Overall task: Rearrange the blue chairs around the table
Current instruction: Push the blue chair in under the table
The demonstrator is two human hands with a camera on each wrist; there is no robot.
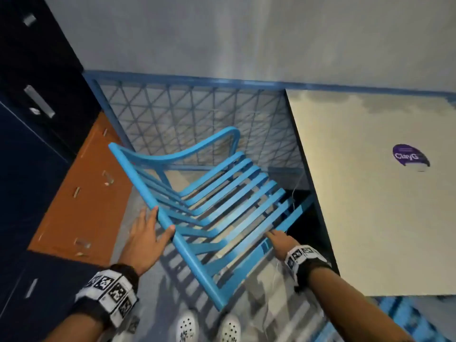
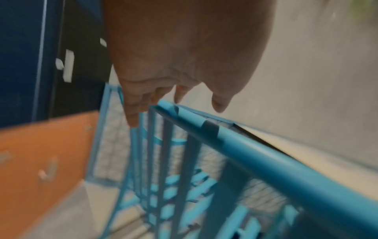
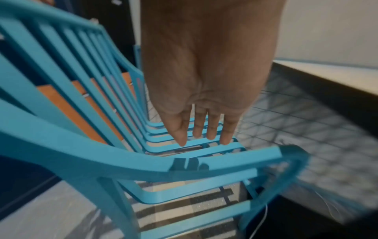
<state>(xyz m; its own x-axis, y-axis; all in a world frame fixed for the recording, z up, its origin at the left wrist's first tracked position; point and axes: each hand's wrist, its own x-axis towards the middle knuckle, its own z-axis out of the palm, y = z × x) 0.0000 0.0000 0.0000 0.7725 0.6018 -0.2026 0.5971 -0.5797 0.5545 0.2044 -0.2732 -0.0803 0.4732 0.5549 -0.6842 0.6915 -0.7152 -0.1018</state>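
Table (image 1: 385, 193) sticker (image 1: 410, 156) head-view only

Both arms reach forward and down, each wrist wrapped in a black band with black-and-white marker tiles. The left hand (image 1: 145, 236) lies open on the near left, fingers straight and spread, thumb splayed to the right; the left wrist view shows the fingers (image 2: 132, 111) pointing downward. The right hand (image 1: 278, 243) extends on the near right, palm down, its four fingers (image 3: 212, 129) straight and slightly parted in the right wrist view, curled around nothing.
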